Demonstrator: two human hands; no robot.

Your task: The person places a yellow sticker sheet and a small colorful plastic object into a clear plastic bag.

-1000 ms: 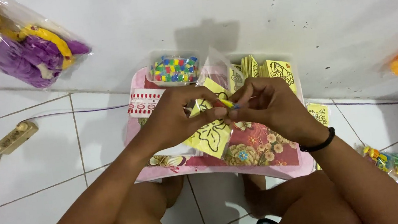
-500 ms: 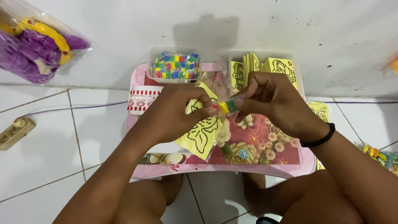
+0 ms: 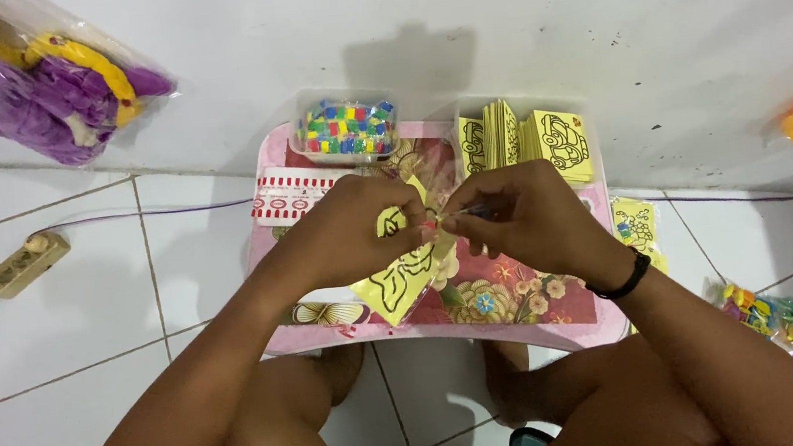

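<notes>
Your left hand [image 3: 357,233] and right hand [image 3: 517,218] are meeting fingertip to fingertip, both pinching closed on the yellow card [image 3: 403,278], which is hanging just below them over the pink bench [image 3: 569,318].

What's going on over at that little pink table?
A person sits on the tiled floor at a low pink table. The left hand holds a yellow outlined card, and the right hand pinches something small and thin at the card's edge; what it is cannot be told. A clear box of coloured bits and more yellow cards sit at the back.
</notes>
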